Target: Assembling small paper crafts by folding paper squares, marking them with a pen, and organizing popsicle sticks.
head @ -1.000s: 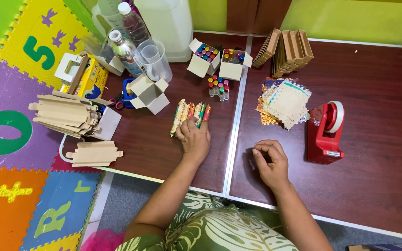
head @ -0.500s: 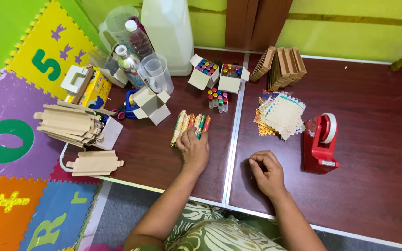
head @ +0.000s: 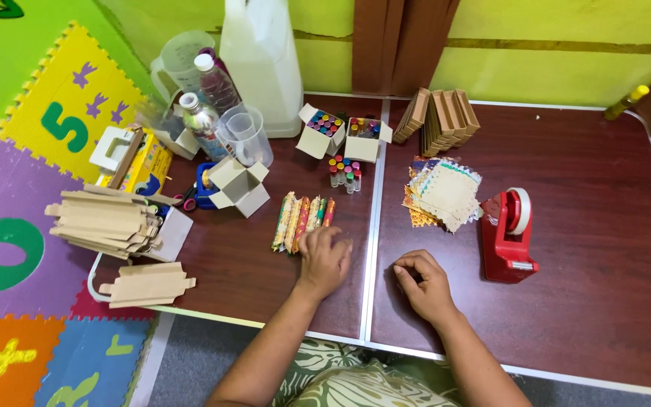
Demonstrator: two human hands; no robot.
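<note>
From the head camera, the left hand (head: 325, 260) lies palm down on the dark brown table (head: 589, 301), its fingers bent loosely over the near ends of a row of paper rolls (head: 301, 221). It touches them, but whether it grips one cannot be told. The rolls are thin, patterned sticks in yellow, orange, red and green, laid side by side and running away from the person, just left of the metal seam in the table's middle.

The right hand (head: 423, 285) rests on the table on the other side of the seam, curled into a loose fist with the fingertips tucked under; nothing shows in it.

Beyond the rolls stands a cluster of small vials (head: 345, 172) with coloured caps, and behind them two open white boxes (head: 344, 136) hold more of the same. To the right lies a stack of patterned paper squares (head: 444, 194), and beside it a red tape dispenser (head: 508, 235). A row of brown flat cartons (head: 440, 117) stands on edge at the far side. At the left edge sit folded cardboard blanks (head: 107, 222), an open white box (head: 239, 185), plastic bottles (head: 206, 105) and a clear measuring cup (head: 244, 134).
</note>
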